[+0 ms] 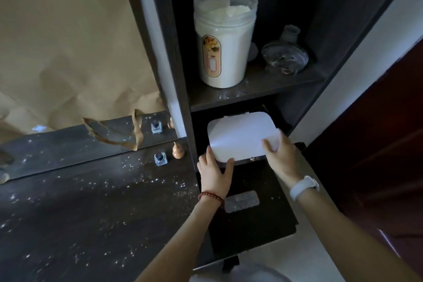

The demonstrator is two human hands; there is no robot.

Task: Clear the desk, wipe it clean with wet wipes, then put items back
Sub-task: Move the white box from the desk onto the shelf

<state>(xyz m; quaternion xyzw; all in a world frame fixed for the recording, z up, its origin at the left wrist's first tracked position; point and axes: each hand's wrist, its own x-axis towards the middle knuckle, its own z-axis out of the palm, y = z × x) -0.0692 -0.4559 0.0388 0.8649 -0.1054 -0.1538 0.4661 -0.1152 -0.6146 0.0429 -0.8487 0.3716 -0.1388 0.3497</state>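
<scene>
Both hands on a white box [242, 136] at the mouth of a dark lower compartment, under the shelf [251, 91] of a cabinet that stands at the desk's right end: from my remote seat I see the left hand [214, 173] gripping the box's near-left corner, thumb along its near edge, while the right hand [278, 152] pinches the near-right corner, so the two are apart with the box between them. The box (its rounded lid catches the light; I judge it a wet-wipe container, though no label shows) lies straight ahead of the hands, its long axis running left to right across the opening, far side tipped up into the dark. A drop-down door [251, 208] hangs open under the wrists. Neither hand looks clearly nearer; the left sits slightly lower on the near edge. In my judgement the next move turns on drawing the box squarely toward the body so it clears the shelf above. The desk [91, 201] stretches away to the left, speckled with white powder, and a small glass bottle [160, 158] and a wooden gourd [177, 150] stand near its far-right corner by a mirror [68, 144], so clearing is not yet done. On the shelf above stand a tall jar [225, 36] of white powder and a glass flask [285, 52]
</scene>
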